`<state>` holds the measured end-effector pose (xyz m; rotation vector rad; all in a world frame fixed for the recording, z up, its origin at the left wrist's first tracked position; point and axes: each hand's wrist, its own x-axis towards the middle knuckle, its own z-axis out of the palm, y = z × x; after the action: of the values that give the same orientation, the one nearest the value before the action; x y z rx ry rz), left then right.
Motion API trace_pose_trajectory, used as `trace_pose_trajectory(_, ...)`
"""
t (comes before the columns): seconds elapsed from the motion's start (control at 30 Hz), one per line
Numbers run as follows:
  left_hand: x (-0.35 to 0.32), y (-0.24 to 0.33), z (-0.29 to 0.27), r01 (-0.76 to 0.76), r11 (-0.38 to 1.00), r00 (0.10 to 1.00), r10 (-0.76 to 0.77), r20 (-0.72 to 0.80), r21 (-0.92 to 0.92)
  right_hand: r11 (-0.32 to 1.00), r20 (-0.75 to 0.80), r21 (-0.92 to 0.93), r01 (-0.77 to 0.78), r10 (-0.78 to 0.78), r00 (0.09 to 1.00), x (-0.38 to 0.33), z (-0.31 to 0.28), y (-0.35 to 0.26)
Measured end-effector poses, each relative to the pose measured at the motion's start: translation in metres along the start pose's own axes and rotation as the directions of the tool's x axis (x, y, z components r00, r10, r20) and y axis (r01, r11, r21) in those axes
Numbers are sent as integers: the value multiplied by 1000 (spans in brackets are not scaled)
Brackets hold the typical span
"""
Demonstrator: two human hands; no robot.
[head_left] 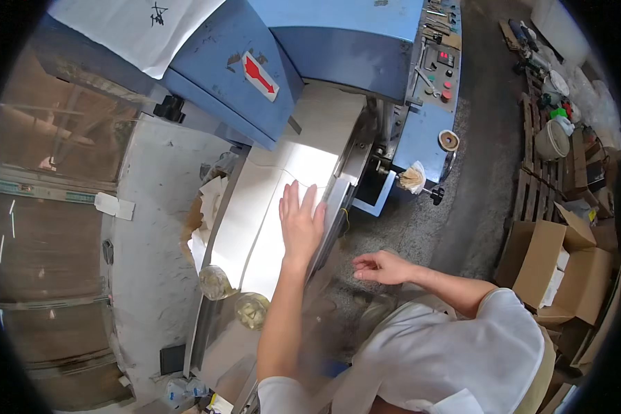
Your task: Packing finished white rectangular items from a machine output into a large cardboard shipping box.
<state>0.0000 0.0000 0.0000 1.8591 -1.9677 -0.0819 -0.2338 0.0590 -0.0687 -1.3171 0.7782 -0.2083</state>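
White paper or thin card, by its look, makes up the sheets (247, 217) on the long bed of the blue machine (345, 62); they run from beneath its hood toward the person. A dark line splits them lengthwise, and a wavy edge crosses them just ahead of the fingertips. They should be light and flexible, smooth enough to slide under a palm, and likely to crease or tear if pinched hard or dragged by one corner. The long outer edges seem the best place to take hold, with a flat palm to steady the middle. Two round, glassy-looking lumps (216, 283) (253, 310) sit at the near end and probably act as weights; what they are made of is hard to tell.

The left hand (300, 224) lies palm down on the sheets, fingers extended and slightly spread, thumb out toward the right rail (336, 207). It grips nothing and appears to press only lightly. Its forearm reaches almost straight up from the lower edge. The right hand (383, 267) hangs in the air beside the bed, above the floor, fingers loosely bent and pointing left, nothing visible in it, its elbow bent out to the side.
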Motion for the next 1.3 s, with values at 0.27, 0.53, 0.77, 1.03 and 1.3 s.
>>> trace_pose_trajectory(0.27,6,3,8,-37,999,996,34,-79,-38,993,31,-102,58,-55,998,-3,2,12)
trace_pose_trajectory(0.53,0,-5,11,-74,997,989,68,-135,-39,983,97,-186,11,8,995,-7,9,11)
trace_pose_trajectory(0.77,-9,-11,13,-24,999,987,17,-161,-41,980,5,-156,123,-123,992,-8,1,-33)
trace_pose_trajectory(1.03,-39,-13,-2,19,998,992,-27,-123,-68,854,-168,-336,398,-470,867,67,-15,-148)
trace_pose_trajectory(1.3,-96,-20,-39,288,954,910,-247,-332,81,836,-84,-545,64,-131,988,144,6,-145)
